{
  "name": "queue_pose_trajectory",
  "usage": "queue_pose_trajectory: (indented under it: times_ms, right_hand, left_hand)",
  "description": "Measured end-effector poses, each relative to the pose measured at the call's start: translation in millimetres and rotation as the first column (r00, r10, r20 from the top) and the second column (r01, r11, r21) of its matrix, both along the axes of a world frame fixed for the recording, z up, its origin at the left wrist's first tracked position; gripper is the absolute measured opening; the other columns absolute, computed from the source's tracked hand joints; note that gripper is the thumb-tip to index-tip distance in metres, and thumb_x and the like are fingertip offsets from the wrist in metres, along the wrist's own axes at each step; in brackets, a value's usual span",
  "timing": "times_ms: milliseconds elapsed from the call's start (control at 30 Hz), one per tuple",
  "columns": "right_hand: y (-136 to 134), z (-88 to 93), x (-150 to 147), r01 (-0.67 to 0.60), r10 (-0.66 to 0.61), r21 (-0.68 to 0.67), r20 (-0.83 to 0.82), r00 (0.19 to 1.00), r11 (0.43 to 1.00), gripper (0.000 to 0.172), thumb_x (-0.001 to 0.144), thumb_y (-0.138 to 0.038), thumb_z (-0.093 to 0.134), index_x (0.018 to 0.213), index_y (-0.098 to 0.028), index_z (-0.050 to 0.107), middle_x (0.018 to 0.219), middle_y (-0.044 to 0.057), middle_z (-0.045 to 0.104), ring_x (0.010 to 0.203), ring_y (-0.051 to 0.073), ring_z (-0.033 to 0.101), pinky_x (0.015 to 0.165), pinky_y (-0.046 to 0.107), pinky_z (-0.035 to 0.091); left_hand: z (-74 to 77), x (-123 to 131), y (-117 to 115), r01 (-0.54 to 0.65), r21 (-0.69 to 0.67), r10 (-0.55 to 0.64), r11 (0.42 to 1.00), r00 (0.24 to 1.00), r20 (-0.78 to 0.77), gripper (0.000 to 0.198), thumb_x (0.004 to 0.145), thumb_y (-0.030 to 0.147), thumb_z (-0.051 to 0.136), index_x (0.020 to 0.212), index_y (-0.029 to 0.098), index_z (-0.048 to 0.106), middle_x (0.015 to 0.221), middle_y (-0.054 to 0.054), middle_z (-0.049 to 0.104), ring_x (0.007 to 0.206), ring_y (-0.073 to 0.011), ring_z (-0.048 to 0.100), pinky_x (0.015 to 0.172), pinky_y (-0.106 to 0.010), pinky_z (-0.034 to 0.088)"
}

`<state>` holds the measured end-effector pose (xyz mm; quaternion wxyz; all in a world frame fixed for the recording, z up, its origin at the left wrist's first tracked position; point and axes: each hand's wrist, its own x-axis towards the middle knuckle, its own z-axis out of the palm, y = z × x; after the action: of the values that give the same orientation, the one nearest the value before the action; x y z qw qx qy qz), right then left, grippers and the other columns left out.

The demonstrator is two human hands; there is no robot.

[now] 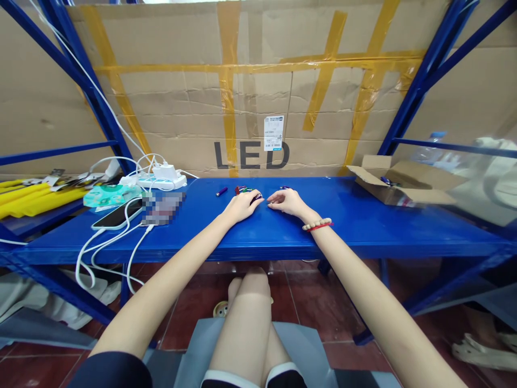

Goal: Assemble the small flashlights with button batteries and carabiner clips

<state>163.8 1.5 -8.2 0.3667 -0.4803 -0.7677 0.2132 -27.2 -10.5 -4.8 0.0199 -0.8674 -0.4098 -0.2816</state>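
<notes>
My left hand (243,207) rests over the blue tabletop (194,229) with fingers curled. A dark purple bit shows by its thumb, but what it is I cannot make out. Facing it across a small gap, my right hand (291,203) has thumb and fingertips drawn together; anything between them is too small to name. Behind my left hand lie several small shiny pieces (242,189), red and green among them. A short purple cylinder (222,191) lies apart to their left. Another small dark piece (285,187) shows just behind my right hand.
An open cardboard box (407,186) with small pieces inside stands at right. On the left are a phone (117,214), a blurred-out flat item (163,209), a power strip (139,180) and white cables (133,245). A large cardboard sheet (181,108) closes off the back.
</notes>
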Motion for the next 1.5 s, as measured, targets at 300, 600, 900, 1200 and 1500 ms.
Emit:
queue_pose_trajectory:
  times_ms: [300,600,900,1200,1500]
  right_hand:
    - [2,-1.5,-1,0.045,-0.05,0.06,0.093,0.994,0.997,0.017,0.069,-0.021,0.07,0.084,-0.012,0.072,0.077,0.007,0.071,0.067,0.012,0.062,0.066,0.021,0.05]
    - [6,-5.1,1,0.027,-0.036,0.11,0.08,0.996,0.994,0.02,0.083,-0.028,0.056,0.086,-0.014,0.07,0.082,0.006,0.072,0.072,0.013,0.064,0.068,0.021,0.047]
    - [5,-3.5,-1,0.051,-0.062,0.137,0.078,0.995,0.989,0.015,0.075,-0.021,0.064,0.087,-0.014,0.069,0.085,0.006,0.07,0.07,0.012,0.062,0.066,0.022,0.049]
    - [12,-9.9,3,0.05,-0.067,0.154,0.105,0.992,0.987,0.02,0.081,-0.02,0.057,0.097,-0.014,0.067,0.093,0.008,0.068,0.072,0.013,0.063,0.07,0.025,0.05]
    - [16,-14.7,5,0.053,-0.07,0.146,0.114,0.991,0.988,0.02,0.08,-0.023,0.058,0.096,-0.017,0.068,0.092,0.006,0.069,0.073,0.013,0.063,0.069,0.025,0.05]
  left_hand:
    - [-0.8,0,1,0.016,0.011,-0.016,1.0,1.0,-0.008,0.025,0.093,0.036,0.038,0.096,0.02,0.057,0.1,-0.005,0.067,0.091,-0.0203,0.062,0.075,-0.028,0.047]
    - [-1.1,0,1,0.013,0.015,-0.012,1.0,1.0,-0.021,0.026,0.092,0.036,0.038,0.097,0.02,0.058,0.1,-0.006,0.067,0.091,-0.0211,0.062,0.074,-0.029,0.048]
    - [-0.7,0,0,0.016,0.008,-0.016,1.0,0.999,-0.046,0.025,0.092,0.035,0.039,0.095,0.02,0.058,0.097,-0.006,0.067,0.089,-0.0202,0.062,0.073,-0.028,0.048]
    - [1.2,1,-2,0.014,0.001,-0.014,1.0,0.999,-0.038,0.024,0.092,0.036,0.039,0.095,0.02,0.058,0.095,-0.006,0.067,0.089,-0.0201,0.062,0.073,-0.028,0.048]
    - [0.6,0,-2,0.008,0.002,-0.008,1.0,0.999,-0.037,0.025,0.092,0.036,0.039,0.097,0.02,0.058,0.097,-0.007,0.067,0.09,-0.021,0.063,0.074,-0.029,0.049]
